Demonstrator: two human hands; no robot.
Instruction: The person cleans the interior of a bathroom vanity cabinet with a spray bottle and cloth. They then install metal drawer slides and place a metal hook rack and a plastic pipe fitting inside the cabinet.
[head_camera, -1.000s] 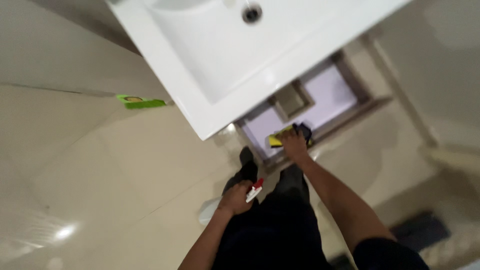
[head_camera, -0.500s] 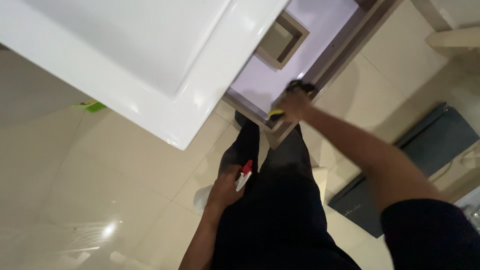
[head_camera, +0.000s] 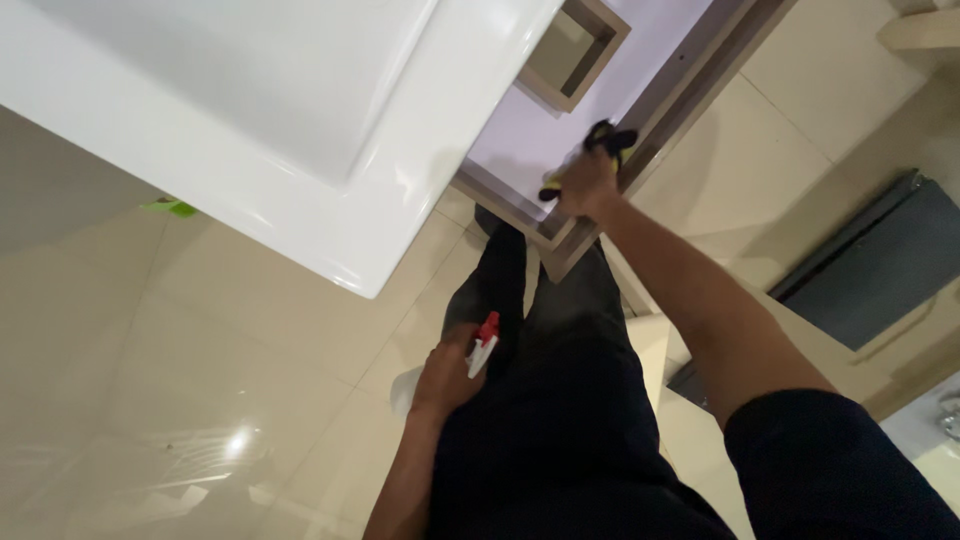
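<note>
— So what's hard to make out on the left?

— The green scrap (head_camera: 172, 208) by the wall is too small to tell. The white basin (head_camera: 330, 150) is cut off at the top edge.

— And the hands?

— The left hand (head_camera: 445, 378) is closed round a spray bottle (head_camera: 478, 350) with a red nozzle — its body mostly hidden. The right hand (head_camera: 585, 185) grips a yellow-and-black tool (head_camera: 598, 150) on the open drawer (head_camera: 560, 110) under the basin.

— The room?

— Glossy cream floor tiles (head_camera: 200, 400); bare floor lies left of the legs.
</note>
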